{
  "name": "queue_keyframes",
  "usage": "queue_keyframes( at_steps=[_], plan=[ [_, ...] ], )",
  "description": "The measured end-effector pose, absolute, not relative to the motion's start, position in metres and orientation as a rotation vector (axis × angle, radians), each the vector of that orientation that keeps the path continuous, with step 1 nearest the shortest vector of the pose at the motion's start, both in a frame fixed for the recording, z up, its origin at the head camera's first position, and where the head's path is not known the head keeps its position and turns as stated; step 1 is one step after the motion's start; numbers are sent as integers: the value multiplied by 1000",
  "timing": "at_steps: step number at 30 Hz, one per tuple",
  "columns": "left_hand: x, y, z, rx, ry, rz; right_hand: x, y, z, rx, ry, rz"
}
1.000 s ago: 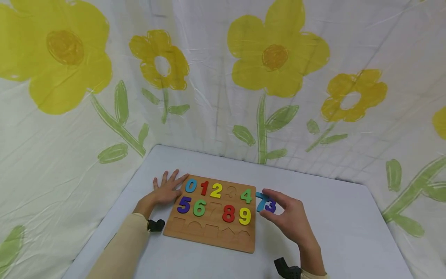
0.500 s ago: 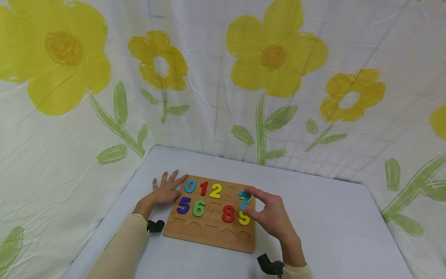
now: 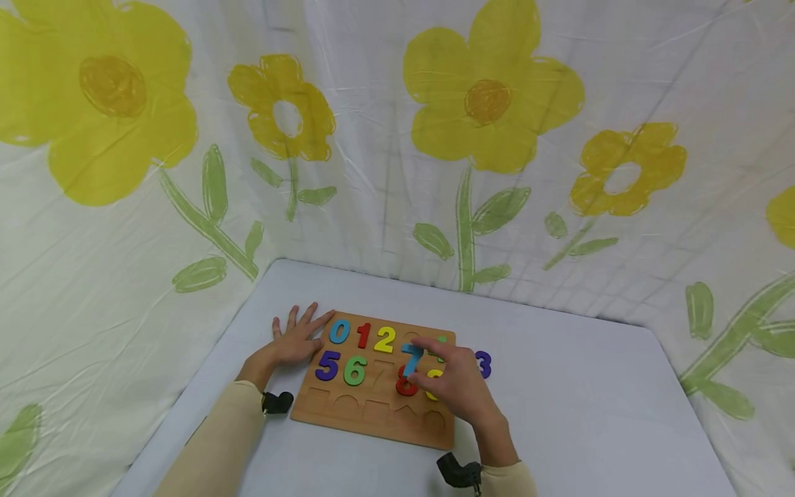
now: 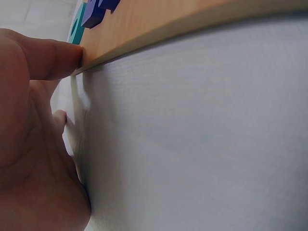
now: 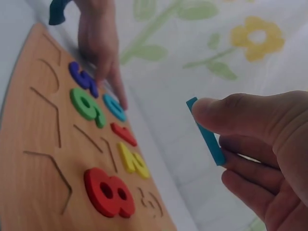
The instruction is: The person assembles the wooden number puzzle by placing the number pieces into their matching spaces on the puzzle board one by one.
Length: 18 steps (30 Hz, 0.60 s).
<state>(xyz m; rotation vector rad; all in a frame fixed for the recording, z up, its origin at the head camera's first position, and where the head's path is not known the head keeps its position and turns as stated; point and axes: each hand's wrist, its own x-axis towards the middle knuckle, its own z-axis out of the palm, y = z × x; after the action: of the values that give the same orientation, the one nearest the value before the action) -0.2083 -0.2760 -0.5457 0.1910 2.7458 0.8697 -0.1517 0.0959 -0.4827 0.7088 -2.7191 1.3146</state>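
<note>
A wooden number puzzle board (image 3: 373,435) lies on the white table, with colored digits seated in its two upper rows. My right hand (image 3: 458,383) pinches a blue number 7 (image 3: 410,359) between thumb and fingers, above the red 8 (image 5: 109,192). In the right wrist view the 7 is seen edge-on, held clear of the board. My left hand (image 3: 298,343) rests at the board's left edge with fingers spread; its thumb (image 4: 60,58) touches the board's edge in the left wrist view. The 7-shaped recess (image 3: 380,375) and the 3-shaped recess (image 5: 150,202) show bare wood.
A purple number 3 (image 3: 484,364) lies on the table (image 3: 590,400) just right of the board. Along the board's bottom row run several bare shape recesses (image 3: 348,406). Behind the table hangs a white curtain (image 3: 366,207) printed with yellow flowers.
My right hand has carried the blue 7 leftward from beside the purple 3, across the 4 and 9, to above the 8. My left hand has stayed in place.
</note>
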Motion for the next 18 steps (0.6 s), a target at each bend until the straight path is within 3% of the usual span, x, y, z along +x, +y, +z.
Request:
queue_keyframes(
  at_steps=[18],
  plan=[
    [-208,-274,-544,174,2742,837,-158,67,-516,815,-2757,1292]
  ],
)
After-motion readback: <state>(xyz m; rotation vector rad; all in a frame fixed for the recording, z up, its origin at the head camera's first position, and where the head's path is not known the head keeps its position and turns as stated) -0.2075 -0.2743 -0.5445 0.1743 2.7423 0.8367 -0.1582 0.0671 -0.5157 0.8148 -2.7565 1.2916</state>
